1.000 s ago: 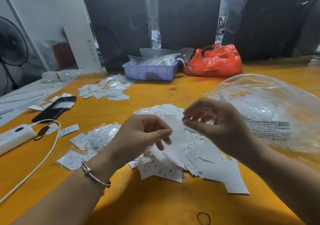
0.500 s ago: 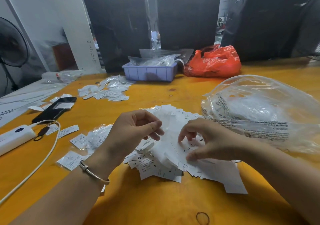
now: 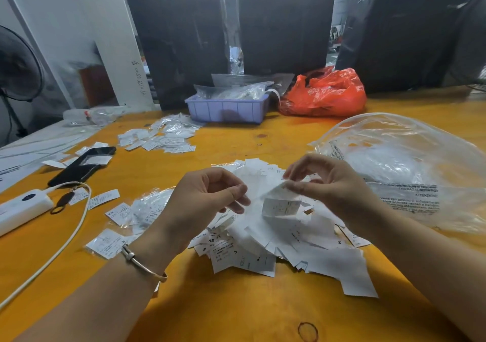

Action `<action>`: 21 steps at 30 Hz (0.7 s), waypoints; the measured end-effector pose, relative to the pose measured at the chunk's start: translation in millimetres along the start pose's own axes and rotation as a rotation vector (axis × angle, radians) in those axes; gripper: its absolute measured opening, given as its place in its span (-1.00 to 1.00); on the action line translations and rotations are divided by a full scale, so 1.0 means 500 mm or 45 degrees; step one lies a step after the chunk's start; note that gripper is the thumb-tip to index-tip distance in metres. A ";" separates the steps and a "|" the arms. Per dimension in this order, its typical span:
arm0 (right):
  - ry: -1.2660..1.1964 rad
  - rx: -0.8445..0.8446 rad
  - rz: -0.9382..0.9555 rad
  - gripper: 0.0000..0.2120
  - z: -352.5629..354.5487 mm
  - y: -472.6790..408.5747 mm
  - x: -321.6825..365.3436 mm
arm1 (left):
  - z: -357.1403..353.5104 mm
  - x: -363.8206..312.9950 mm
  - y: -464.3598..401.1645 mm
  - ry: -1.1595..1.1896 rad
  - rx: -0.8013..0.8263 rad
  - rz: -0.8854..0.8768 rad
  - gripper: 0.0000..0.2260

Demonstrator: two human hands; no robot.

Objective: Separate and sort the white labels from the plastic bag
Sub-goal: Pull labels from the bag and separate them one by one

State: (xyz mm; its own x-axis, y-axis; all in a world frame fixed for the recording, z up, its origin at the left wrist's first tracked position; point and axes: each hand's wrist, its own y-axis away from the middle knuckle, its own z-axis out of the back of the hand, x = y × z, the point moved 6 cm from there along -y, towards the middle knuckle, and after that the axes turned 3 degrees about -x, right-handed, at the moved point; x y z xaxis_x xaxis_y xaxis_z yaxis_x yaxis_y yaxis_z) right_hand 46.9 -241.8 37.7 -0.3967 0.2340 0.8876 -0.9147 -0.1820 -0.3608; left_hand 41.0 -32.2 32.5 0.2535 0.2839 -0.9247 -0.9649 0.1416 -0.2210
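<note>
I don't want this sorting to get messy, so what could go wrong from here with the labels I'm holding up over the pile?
1. Both hands, left hand and right hand, pinch one label strip above the loose label pile; a slip could drop it back in.
2. The pile sits near the table's front edge, so labels may slide off.
3. The sorted group lies unsecured; the standing fan could scatter it if running.

Two hands, one orange table (image 3: 236, 310), one clear plastic bag (image 3: 410, 162) at three o'clock, one red bag (image 3: 326, 94), one lavender tray (image 3: 226, 110) at twelve, labels beyond counting.
</note>
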 end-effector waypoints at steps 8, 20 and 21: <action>-0.251 -0.281 -0.032 -0.81 0.033 -0.005 -0.010 | -0.008 -0.004 0.004 0.038 0.054 0.040 -0.97; -0.330 -0.068 -0.259 -0.79 0.001 0.001 -0.006 | -0.013 -0.006 0.007 0.109 0.133 0.046 -0.90; -0.323 -0.080 -0.252 -0.80 0.001 0.002 -0.004 | -0.013 -0.007 0.008 0.119 0.139 0.038 -0.90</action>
State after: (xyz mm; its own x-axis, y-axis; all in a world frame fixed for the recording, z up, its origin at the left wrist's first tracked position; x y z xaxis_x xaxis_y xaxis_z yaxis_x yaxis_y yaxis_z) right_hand 46.9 -243.0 35.8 -0.1860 0.0120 0.9825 -0.9782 -0.0958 -0.1840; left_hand 35.8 -38.9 32.8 0.2128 0.2008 -0.9562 -0.9575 0.2381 -0.1631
